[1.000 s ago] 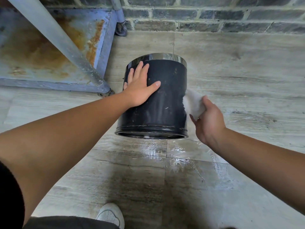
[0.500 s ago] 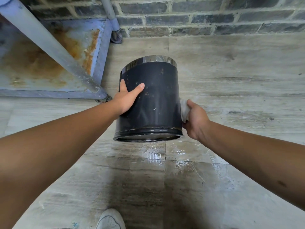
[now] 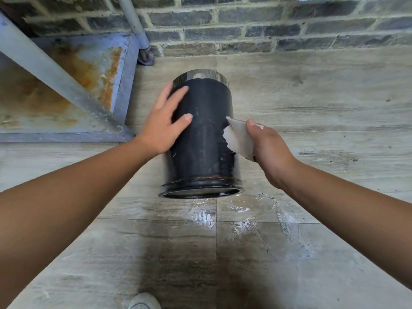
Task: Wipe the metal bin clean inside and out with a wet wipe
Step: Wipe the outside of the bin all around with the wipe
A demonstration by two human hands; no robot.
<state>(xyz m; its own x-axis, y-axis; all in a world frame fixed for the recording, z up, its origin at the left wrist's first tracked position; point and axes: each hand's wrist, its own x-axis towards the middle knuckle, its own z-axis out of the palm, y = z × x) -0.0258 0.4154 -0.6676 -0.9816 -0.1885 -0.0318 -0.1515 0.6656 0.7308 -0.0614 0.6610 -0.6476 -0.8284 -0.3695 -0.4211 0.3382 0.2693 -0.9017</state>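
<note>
A black metal bin (image 3: 202, 134) with a shiny steel band at its far end lies on its side on the wet tile floor, its dark ringed end toward me. My left hand (image 3: 166, 121) rests flat on the bin's upper left side, fingers spread. A white wet wipe (image 3: 237, 137), pinched in my right hand (image 3: 268, 144), presses against the bin's right side. The bin's inside is hidden.
A rusty blue metal frame (image 3: 66, 81) with a slanted grey pole stands at the left, close to the bin. A brick wall (image 3: 267, 23) runs along the back. Water (image 3: 223, 210) shines on the tiles in front of the bin. A white shoe (image 3: 143, 303) shows at the bottom.
My left hand slid up from gripping the bin's left edge to lying flat near its top. The right hand came out from behind the bin's right side, and more of the wipe shows.
</note>
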